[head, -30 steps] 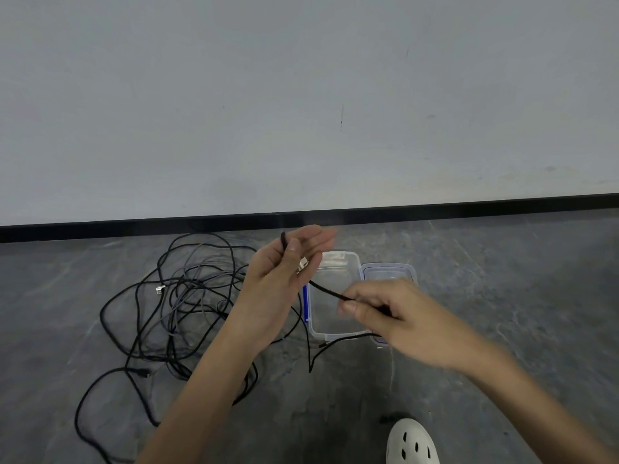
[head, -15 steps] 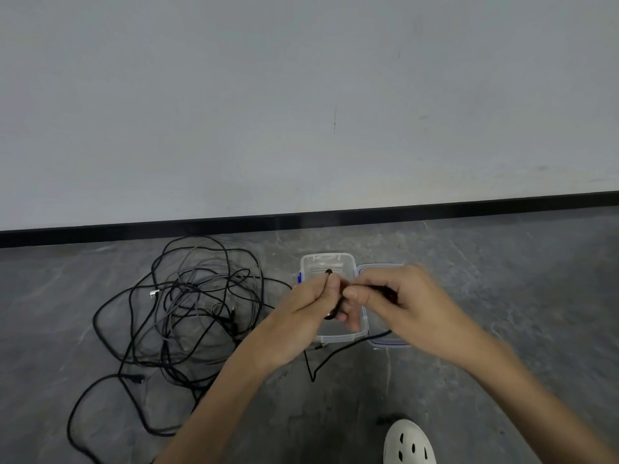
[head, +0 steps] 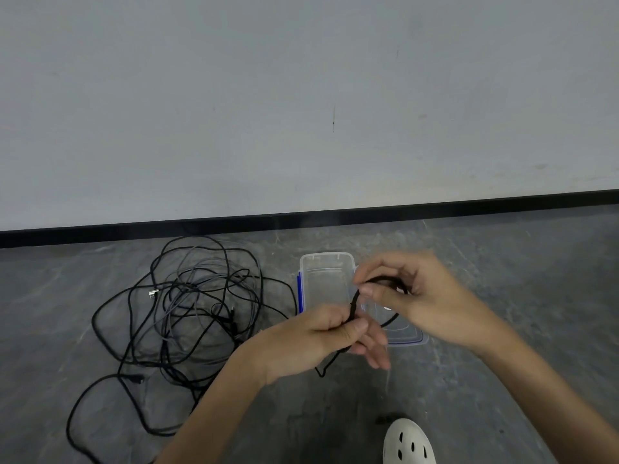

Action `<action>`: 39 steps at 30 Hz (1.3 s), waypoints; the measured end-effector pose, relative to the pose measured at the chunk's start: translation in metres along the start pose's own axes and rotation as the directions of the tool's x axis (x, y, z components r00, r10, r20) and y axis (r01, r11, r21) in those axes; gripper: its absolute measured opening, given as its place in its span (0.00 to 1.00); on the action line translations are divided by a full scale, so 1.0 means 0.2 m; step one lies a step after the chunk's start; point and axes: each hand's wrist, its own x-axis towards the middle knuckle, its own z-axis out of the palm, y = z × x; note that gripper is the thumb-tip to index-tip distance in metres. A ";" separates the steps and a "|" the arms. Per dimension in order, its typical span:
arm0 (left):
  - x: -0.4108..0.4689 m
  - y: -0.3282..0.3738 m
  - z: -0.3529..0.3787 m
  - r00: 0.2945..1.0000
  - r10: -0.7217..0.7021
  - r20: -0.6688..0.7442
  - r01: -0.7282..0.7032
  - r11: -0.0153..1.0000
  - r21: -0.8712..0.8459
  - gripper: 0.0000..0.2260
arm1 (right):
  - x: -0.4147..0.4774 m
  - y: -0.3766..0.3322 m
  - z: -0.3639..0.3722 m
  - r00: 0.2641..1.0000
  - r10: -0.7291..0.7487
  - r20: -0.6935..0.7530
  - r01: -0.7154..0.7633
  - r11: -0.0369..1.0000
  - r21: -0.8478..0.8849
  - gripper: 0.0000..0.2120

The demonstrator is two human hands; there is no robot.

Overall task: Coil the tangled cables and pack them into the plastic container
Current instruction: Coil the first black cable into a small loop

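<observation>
So my left hand [head: 321, 339] is pinching a thin black cable [head: 353, 306] between thumb and fingers. My right hand [head: 415, 296] pinches the same cable a bit higher, with a small loop between them. Both hover over the clear rectangular plastic container [head: 326, 257], which sits open on the grey floor [head: 502, 296] with its clear lid [head: 413, 339] just beside it. The tangled heap of black and grey cables [head: 187, 313] lies to its left.
</observation>
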 end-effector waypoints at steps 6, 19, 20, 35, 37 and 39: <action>-0.02 0.04 0.00 0.990 0.135 0.035 -0.117 0.940 -0.321 0.12 | 0.04 0.02 0.01 0.988 -0.017 -0.154 0.030 0.996 0.081 0.09; -0.02 0.05 -0.05 0.965 0.194 -0.176 -0.253 0.870 -0.423 0.13 | 0.10 0.04 0.14 0.998 0.052 -0.030 -0.049 0.993 0.107 0.19; -0.02 0.05 -0.05 0.964 0.202 -0.174 -0.259 0.865 -0.429 0.12 | 0.10 0.05 0.14 0.999 0.042 -0.017 -0.039 0.992 0.117 0.19; 0.01 0.05 -0.05 0.875 0.130 -0.466 -0.456 0.545 -0.704 0.14 | 0.07 0.03 0.38 0.956 0.239 0.170 -0.261 0.957 0.122 0.11; 0.02 0.05 -0.05 0.857 0.114 -0.502 -0.472 0.564 -0.677 0.15 | 0.05 0.01 0.38 0.956 0.234 0.175 -0.251 0.964 0.083 0.13; 0.02 0.04 -0.05 0.831 0.115 -0.545 -0.499 0.586 -0.638 0.14 | 0.04 0.01 0.37 0.947 0.251 0.198 -0.273 0.958 0.090 0.09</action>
